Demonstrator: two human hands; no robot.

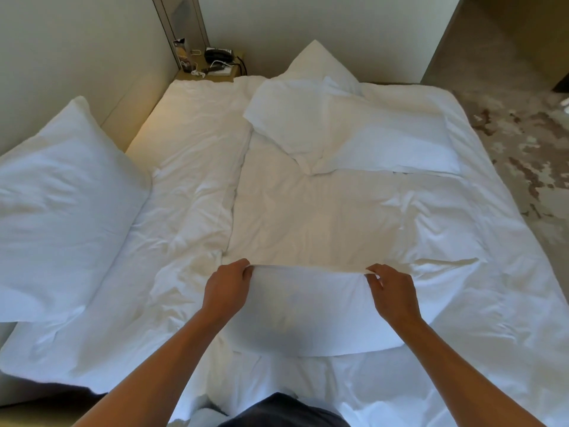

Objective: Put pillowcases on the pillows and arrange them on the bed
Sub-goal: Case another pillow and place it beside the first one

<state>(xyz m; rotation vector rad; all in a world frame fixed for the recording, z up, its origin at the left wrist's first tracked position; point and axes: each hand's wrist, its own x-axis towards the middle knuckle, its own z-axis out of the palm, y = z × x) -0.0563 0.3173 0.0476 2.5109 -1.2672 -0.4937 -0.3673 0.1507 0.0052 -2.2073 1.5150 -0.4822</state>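
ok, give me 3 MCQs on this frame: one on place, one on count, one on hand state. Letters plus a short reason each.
1. Where is the telephone?
A. on the nightstand in the far corner
B. on the carpet
C. on the bed

2. How many hands hold the pillowcase?
A. none
B. one
C. two

3. How is the pillowcase edge held?
A. pressed flat under open palms
B. pinched at its two ends and stretched between them
C. lying free

Key:
1 A: it sits on the small table by the wall.
2 C: the left hand and right hand both grip it.
3 B: the fingers are curled on each end.
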